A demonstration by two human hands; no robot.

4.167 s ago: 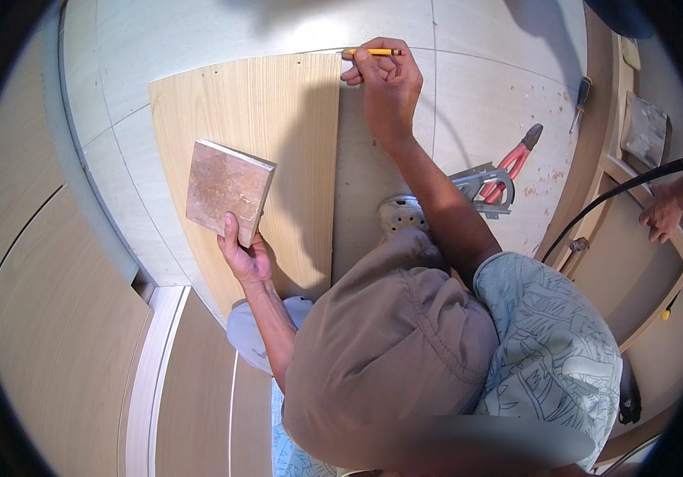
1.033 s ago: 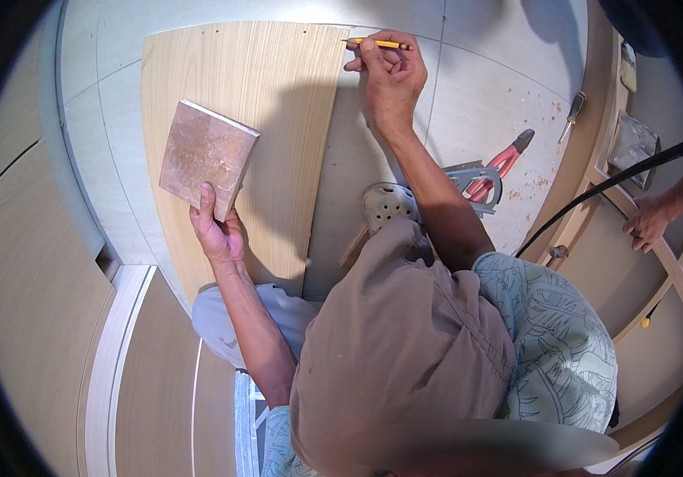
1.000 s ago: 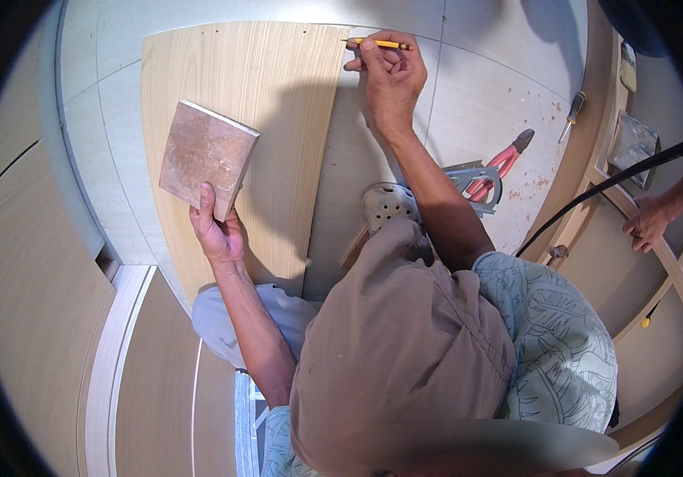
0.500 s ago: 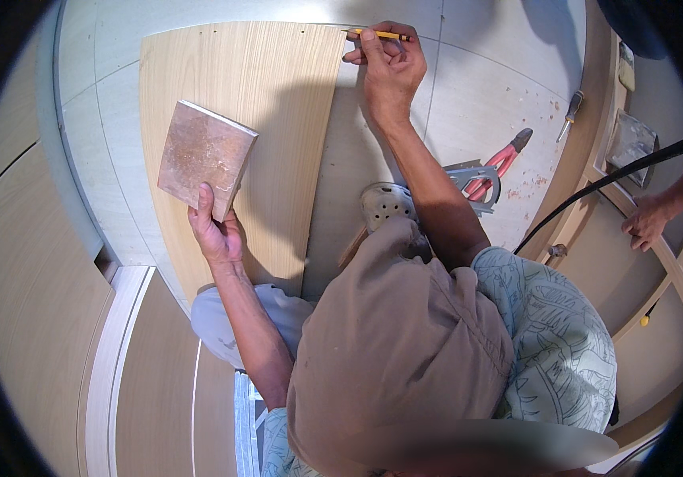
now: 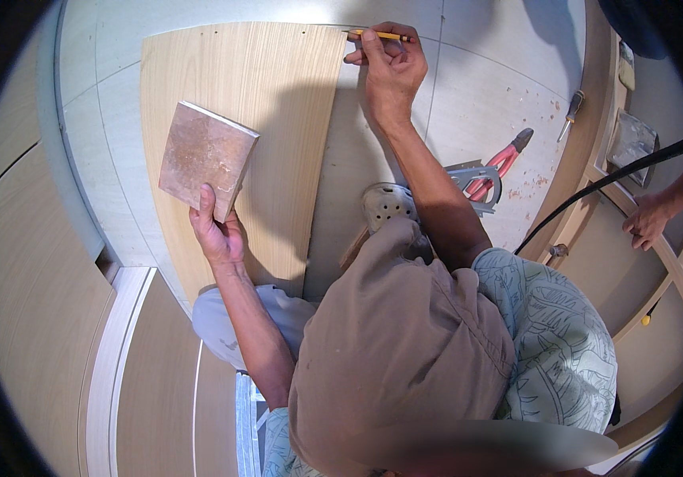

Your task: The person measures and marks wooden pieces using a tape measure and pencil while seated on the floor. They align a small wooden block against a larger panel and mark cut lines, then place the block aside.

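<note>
My left hand [image 5: 218,234] grips the near edge of a square, brownish block [image 5: 202,159], worn and scuffed on its face, with a pale far edge. The block is held over a long light wood-grain board [image 5: 294,71] lying on the floor. Between the thumb and fingers of my right hand [image 5: 393,67] is a yellow pencil [image 5: 391,35], its tip pointing left at the board's far right corner. Whether the tip touches the board I cannot tell. Small dark holes line the board's far edge.
Pliers with red handles [image 5: 503,163] and a grey metal square-like tool [image 5: 481,184] lie right of my forearm. A screwdriver [image 5: 571,115] rests farther right near wooden framing [image 5: 596,171]. Another person's hand [image 5: 650,219] is at the right, beside a black cable [image 5: 596,187].
</note>
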